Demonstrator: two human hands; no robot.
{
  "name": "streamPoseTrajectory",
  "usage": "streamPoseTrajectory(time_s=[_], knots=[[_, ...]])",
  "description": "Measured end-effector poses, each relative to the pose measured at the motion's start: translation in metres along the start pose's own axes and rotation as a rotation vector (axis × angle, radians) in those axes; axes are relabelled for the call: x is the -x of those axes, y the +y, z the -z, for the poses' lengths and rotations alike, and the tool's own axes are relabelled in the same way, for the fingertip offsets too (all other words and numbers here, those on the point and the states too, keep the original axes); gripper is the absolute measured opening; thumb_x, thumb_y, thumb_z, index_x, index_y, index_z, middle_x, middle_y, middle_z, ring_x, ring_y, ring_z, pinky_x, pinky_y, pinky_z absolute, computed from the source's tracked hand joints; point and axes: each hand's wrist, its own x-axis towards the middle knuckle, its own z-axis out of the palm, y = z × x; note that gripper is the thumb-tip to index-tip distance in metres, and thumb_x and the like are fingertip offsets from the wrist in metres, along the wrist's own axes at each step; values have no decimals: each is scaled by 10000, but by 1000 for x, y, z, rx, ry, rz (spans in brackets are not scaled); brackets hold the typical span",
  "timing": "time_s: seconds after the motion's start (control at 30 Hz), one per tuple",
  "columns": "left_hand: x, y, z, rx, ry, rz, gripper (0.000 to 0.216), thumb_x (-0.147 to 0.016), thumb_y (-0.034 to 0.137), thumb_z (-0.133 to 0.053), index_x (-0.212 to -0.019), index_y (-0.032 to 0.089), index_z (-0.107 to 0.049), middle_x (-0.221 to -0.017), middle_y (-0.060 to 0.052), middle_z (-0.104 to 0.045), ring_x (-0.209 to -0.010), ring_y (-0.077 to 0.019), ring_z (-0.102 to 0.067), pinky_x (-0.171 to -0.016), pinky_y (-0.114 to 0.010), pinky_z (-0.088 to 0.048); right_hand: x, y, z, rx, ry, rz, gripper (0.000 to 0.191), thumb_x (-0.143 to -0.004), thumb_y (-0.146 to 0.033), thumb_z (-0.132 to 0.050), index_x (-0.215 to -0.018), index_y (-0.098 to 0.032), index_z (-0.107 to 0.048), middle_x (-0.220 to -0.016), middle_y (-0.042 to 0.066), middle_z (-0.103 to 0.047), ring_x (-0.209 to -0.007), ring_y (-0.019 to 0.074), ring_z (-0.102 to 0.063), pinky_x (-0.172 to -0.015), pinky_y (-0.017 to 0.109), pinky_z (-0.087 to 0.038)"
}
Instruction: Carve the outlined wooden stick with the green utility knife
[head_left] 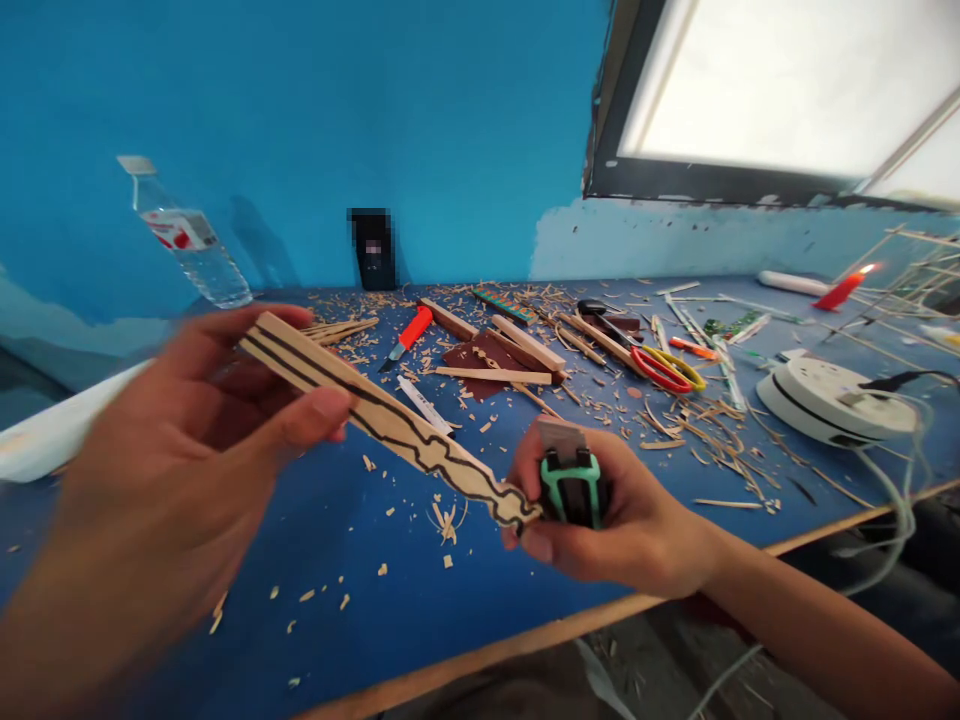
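Note:
A long wooden strip (405, 425) with a wavy black outline drawn along it slants across the middle, held above the table. My left hand (217, 420) grips its upper left end between thumb and fingers. Closed around a green and black utility knife (574, 485), my right hand (626, 510) also has its thumb and fingertips at the strip's narrow lower end. The knife's wide blade points up and away from the strip. My right palm hides most of the knife's handle.
Wood shavings litter the blue table (360, 600). Behind lie a red cutter (409, 335), wood pieces (529, 345), sandpaper (480, 385) and scissors (664, 368). A white power strip (832, 400) with cables sits right, near a burning red candle (847, 287). A water bottle (187, 240) stands back left.

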Motion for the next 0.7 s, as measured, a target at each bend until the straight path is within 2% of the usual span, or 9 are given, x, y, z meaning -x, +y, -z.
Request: streamPoseTrajectory(time_s=[0.13, 0.23, 0.33, 0.47, 0.53, 0.6, 0.63, 0.7], knots=[[18, -21, -15, 87, -237, 189, 423, -746, 464, -909, -1113, 323, -752, -874, 44, -784, -796, -122, -751, -729, -126, -625, -5, 7, -9, -65, -67, -13, 317, -790, -50, -776, -887, -216, -525, -761, -68, -501, -640, 69, -437, -566, 183, -382], [31, -32, -12, 91, -224, 207, 295, -800, 483, -866, -1050, 362, -765, -929, 74, -804, -829, -108, -760, -778, -116, -618, -7, 14, -14, -94, -87, -36, 317, -805, -90, -789, -893, -220, -514, -738, -77, -495, -612, 66, -410, -564, 193, -379], [38, -35, -8, 124, -185, 206, 302, -796, 458, -877, -1059, 382, -749, -964, 104, -801, -856, -110, -759, -783, -136, -628, -9, 18, -18, -79, -78, -85, 320, -830, -185, -800, -896, -234, -491, -720, -74, -482, -591, 76, -388, -549, 212, -373], [42, -32, -8, 125, -261, 302, 336, -794, 499, -867, -1050, 323, -741, -806, 73, -765, -785, -126, -745, -681, -142, -626, -12, 17, -21, 14, -62, -21, 317, -844, -244, -792, -894, -243, -479, -739, -62, -475, -596, 85, -373, -532, 219, -366], [44, -32, -10, 162, -304, 355, 320, -823, 503, -844, -1061, 323, -729, -776, 71, -743, -780, -129, -746, -692, -145, -628, -13, 15, -22, 147, -28, 25, 266, -867, -260, -758, -893, -239, -493, -733, -58, -490, -587, 87, -381, -516, 222, -359], [46, -34, -12, 198, -277, 421, 344, -860, 510, -807, -1140, 343, -697, -819, 64, -750, -753, -131, -743, -716, -175, -643, -13, 12, -20, 371, 38, 95, 203, -900, -320, -712, -925, -231, -532, -715, -50, -511, -573, 96, -395, -504, 239, -347], [48, -36, -13, 221, -267, 467, 389, -873, 533, -783, -1201, 358, -669, -832, 56, -748, -725, -145, -738, -679, -205, -655, -14, 12, -18, 485, 72, 138, 197, -910, -350, -694, -957, -227, -547, -702, -50, -511, -564, 100, -396, -500, 248, -337], [53, -41, -13, 283, -284, 579, 507, -899, 598, -714, -1344, 395, -582, -807, 45, -720, -604, -168, -689, -509, -259, -633, -16, 13, -14, 653, 131, 206, 236, -915, -372, -694, -1039, -231, -551, -684, -62, -493, -547, 101, -389, -497, 257, -324]])
